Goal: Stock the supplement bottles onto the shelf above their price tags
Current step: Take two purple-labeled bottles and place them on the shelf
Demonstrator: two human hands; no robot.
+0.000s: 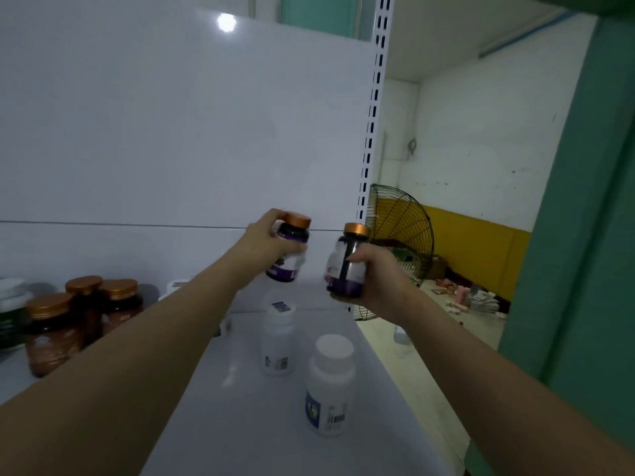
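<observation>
Forearms (137, 355) reach over the white shelf (240, 424), two white bottles (330, 386) standing at 6 o'clock under the hands, brown bottles (51, 334) at 9 o'clock (fan (402, 235) at 3 o'clock). Left hand (264, 242) grips one purple-labelled bottle (292, 235), right hand (381, 280) grips a second bottle (343, 269), both aloft above the shelf.

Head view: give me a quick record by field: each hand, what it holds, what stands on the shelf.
left hand: grips left purple bottle, copper cap, held above shelf
right hand: grips right purple bottle, copper cap
far white bottle: upright on shelf
near white bottle: upright, apart from it
brown bottles: three, copper lids, grouped at shelf's left
price tags: not visible
</observation>
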